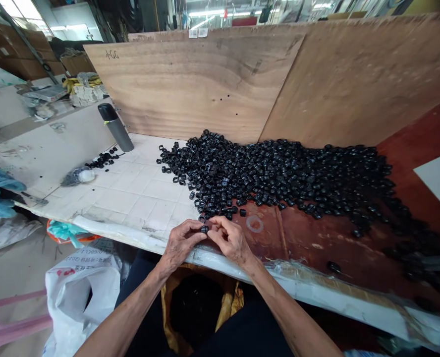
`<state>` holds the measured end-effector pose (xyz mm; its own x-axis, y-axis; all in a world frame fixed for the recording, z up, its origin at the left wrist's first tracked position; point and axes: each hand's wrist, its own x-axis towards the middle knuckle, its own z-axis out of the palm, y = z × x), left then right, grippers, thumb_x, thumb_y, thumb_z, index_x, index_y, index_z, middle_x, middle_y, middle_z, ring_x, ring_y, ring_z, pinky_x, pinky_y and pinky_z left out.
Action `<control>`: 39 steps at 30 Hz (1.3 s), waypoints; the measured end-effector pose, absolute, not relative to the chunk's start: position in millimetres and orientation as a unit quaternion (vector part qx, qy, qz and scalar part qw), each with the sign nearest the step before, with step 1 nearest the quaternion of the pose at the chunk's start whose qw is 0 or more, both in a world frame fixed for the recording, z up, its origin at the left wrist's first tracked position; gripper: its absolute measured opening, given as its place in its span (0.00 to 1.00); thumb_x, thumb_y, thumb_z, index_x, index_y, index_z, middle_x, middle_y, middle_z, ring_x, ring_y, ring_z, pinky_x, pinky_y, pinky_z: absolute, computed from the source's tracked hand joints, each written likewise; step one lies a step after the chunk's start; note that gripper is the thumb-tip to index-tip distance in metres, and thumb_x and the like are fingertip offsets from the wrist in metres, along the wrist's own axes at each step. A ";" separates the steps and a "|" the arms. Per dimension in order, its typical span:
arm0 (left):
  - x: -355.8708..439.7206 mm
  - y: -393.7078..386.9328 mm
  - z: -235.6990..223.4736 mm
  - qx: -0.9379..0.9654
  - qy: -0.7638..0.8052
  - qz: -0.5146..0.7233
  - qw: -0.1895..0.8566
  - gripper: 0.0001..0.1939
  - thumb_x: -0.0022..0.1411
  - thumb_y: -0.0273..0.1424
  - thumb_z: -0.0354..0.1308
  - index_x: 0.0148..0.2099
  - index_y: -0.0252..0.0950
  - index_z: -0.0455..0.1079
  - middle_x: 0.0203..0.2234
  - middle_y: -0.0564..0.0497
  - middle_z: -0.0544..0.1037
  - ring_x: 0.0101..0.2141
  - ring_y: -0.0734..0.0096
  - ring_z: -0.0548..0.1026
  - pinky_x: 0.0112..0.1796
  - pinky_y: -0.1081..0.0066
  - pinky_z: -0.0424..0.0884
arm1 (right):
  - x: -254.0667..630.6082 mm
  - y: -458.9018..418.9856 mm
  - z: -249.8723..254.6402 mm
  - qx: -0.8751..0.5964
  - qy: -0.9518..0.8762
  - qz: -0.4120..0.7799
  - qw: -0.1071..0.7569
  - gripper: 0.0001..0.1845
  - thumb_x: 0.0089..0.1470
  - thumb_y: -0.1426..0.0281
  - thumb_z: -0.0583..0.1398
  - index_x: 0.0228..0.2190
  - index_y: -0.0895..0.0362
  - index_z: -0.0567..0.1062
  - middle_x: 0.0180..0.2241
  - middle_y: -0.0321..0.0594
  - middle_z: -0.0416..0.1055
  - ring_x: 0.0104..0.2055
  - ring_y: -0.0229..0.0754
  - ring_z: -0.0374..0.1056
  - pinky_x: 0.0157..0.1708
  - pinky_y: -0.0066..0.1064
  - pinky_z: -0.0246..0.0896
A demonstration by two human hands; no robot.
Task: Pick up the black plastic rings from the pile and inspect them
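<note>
A big heap of small black plastic rings (279,173) covers the middle and right of the workbench. At the bench's near edge my left hand (181,243) and my right hand (230,239) meet, fingers pinched together on one small black ring (204,229) held between them. Loose rings lie just beyond my fingertips. A yellow bag with a dark opening (197,302) hangs open below my hands, in my lap.
A grey flask with a black cap (115,127) stands at the back left, beside a small cluster of rings (103,159). Plywood boards (205,84) wall the bench's back. A white plastic sack (82,287) sits on the floor at left.
</note>
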<state>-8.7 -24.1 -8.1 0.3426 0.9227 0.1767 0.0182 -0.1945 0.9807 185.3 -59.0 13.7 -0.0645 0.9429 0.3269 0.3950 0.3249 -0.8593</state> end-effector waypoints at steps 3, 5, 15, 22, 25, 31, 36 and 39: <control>-9.8 -24.0 -2.6 0.636 0.366 0.430 0.526 0.11 0.61 0.37 0.67 0.44 0.37 0.78 0.42 0.46 0.81 0.45 0.61 0.80 0.50 0.63 0.77 | 185.3 -59.5 13.7 -0.487 -0.678 0.301 0.461 0.06 0.61 0.67 0.59 0.33 0.54 0.75 0.25 0.35 0.72 0.26 0.39 0.67 0.29 0.29 0.62; -9.9 -24.5 2.6 0.633 0.360 0.427 0.536 0.10 0.61 0.36 0.67 0.43 0.37 0.78 0.42 0.45 0.81 0.45 0.61 0.80 0.49 0.63 0.77 | 184.8 -59.7 12.4 -0.486 -0.676 0.306 0.461 0.06 0.62 0.68 0.59 0.33 0.54 0.75 0.24 0.34 0.72 0.25 0.39 0.66 0.29 0.28 0.62; -10.3 -24.9 4.6 0.643 0.334 0.424 0.543 0.09 0.64 0.33 0.65 0.45 0.36 0.78 0.42 0.45 0.80 0.45 0.63 0.79 0.49 0.65 0.75 | 182.7 -58.1 10.8 -0.475 -0.678 0.279 0.487 0.06 0.62 0.67 0.58 0.36 0.55 0.74 0.30 0.37 0.73 0.27 0.38 0.67 0.30 0.28 0.63; -11.2 -25.8 -3.3 0.719 0.321 0.421 0.451 0.08 0.67 0.31 0.62 0.48 0.37 0.76 0.45 0.45 0.80 0.47 0.62 0.79 0.49 0.64 0.76 | 181.2 -57.9 2.7 -0.477 -0.626 0.410 0.461 0.02 0.60 0.70 0.58 0.36 0.54 0.71 0.19 0.28 0.65 0.19 0.36 0.64 0.24 0.26 0.59; -10.1 -27.9 -5.9 0.757 0.302 0.452 0.363 0.09 0.69 0.28 0.59 0.50 0.39 0.75 0.46 0.45 0.80 0.47 0.64 0.79 0.50 0.64 0.76 | 179.1 -56.9 2.5 -0.476 -0.576 0.500 0.438 0.02 0.60 0.68 0.57 0.36 0.54 0.68 0.20 0.27 0.65 0.16 0.33 0.59 0.18 0.24 0.53; -10.4 -25.4 2.2 0.729 0.325 0.397 0.453 0.08 0.68 0.32 0.60 0.47 0.36 0.75 0.43 0.44 0.80 0.45 0.63 0.80 0.47 0.65 0.77 | 176.7 -58.8 8.7 -0.475 -0.588 0.454 0.471 0.04 0.59 0.67 0.59 0.34 0.54 0.70 0.19 0.27 0.63 0.18 0.34 0.61 0.20 0.24 0.55; -13.2 -33.6 2.0 0.782 0.305 0.403 0.365 0.09 0.69 0.28 0.57 0.51 0.38 0.73 0.47 0.44 0.80 0.49 0.63 0.79 0.51 0.63 0.75 | 177.4 -64.0 12.1 -0.478 -0.603 0.454 0.448 0.03 0.58 0.68 0.58 0.32 0.54 0.70 0.17 0.27 0.63 0.17 0.34 0.61 0.19 0.24 0.53; -20.6 -47.3 15.2 0.831 0.271 0.351 0.335 0.11 0.69 0.25 0.55 0.52 0.38 0.71 0.47 0.45 0.79 0.48 0.64 0.78 0.50 0.64 0.74 | 180.2 -64.5 12.1 -0.486 -0.612 0.443 0.440 0.07 0.58 0.66 0.59 0.29 0.54 0.70 0.16 0.27 0.63 0.18 0.35 0.61 0.20 0.24 0.52</control>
